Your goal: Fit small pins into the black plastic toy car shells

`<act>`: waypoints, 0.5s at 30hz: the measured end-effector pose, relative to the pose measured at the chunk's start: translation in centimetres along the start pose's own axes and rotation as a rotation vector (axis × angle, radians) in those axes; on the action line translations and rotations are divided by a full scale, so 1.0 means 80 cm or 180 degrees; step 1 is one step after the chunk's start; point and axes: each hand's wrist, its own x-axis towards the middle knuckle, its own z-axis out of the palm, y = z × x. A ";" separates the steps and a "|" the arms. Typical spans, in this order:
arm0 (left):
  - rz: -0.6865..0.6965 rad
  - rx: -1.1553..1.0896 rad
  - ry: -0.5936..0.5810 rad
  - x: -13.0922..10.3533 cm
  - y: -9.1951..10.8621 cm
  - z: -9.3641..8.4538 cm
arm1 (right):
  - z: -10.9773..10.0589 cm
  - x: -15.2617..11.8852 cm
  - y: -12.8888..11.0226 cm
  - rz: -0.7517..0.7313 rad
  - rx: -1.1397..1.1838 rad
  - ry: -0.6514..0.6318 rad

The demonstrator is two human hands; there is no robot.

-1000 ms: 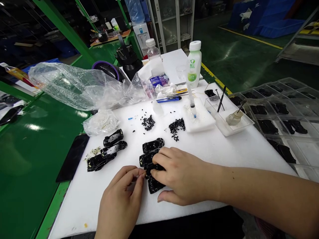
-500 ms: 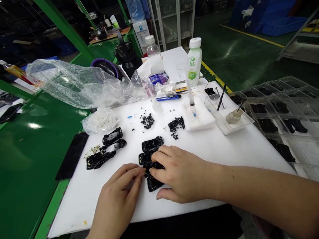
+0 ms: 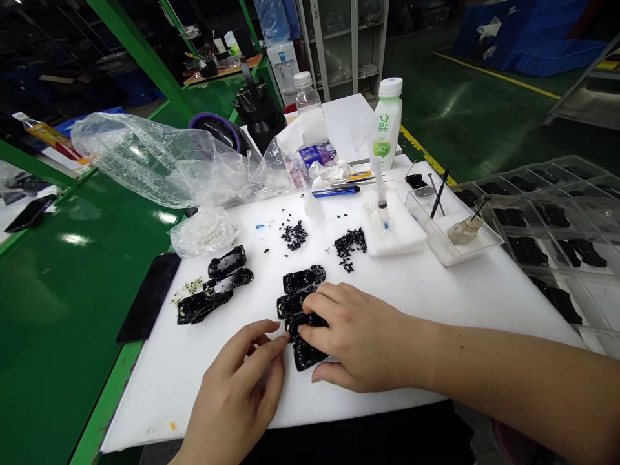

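Both hands met over a row of four black car-shaped parts: the left hand (image 3: 237, 381) was half curled, its forefinger at the near end of the third part (image 3: 293, 328), and whether it pinched anything small could not be told; the right hand (image 3: 349, 336), loosely spread, rested its fingers across that row, thumb apart. Work looked partway along: pale bits showed on the second part (image 3: 290, 305) and the third, none could be made out on the top part (image 3: 304, 279), and the right fingers hid much of the lower three. Left of the hands lay more black parts (image 3: 227, 261) beside scattered pale pieces (image 3: 191, 288). Beyond the hands, two heaps of tiny black pieces (image 3: 294, 236) sat loose on the white surface (image 3: 411, 290), with a syringe (image 3: 382, 203) past them. Compartment trays (image 3: 603, 290) stood well right, none of this blocking either hand.
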 end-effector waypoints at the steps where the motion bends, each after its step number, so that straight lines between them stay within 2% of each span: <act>1: -0.0040 -0.0029 -0.0005 -0.001 0.000 0.000 | 0.000 0.000 0.000 0.0008 0.0002 0.0000; 7: -0.0409 -0.0207 0.0198 -0.005 -0.003 0.001 | 0.000 0.000 0.000 0.0000 0.0021 -0.0030; 15: -0.0200 -0.0084 0.0050 -0.002 0.002 0.006 | 0.001 0.001 -0.002 0.0054 0.0030 -0.0057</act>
